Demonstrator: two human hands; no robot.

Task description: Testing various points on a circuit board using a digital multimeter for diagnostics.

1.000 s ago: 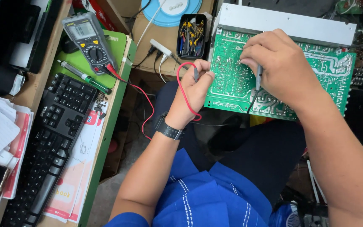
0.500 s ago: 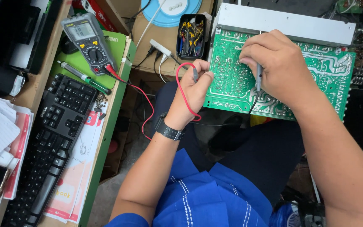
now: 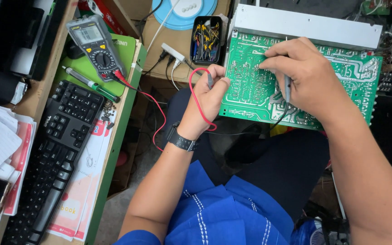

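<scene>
**Blue shirt, dark trousers, black watch**

The person wears a blue shirt with thin white stitched lines running down the front. Its short sleeves leave both forearms bare. Just above the shirt, dark navy trousers cover the lap. 1 black watch with a broad strap circles the left wrist, above and left of the shirt. The left hand and right hand are ungloved.

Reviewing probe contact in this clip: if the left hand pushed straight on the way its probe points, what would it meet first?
The left hand points its probe up and rightwards; it would probably meet the left edge of the green circuit board first, though depth is unclear.
</scene>
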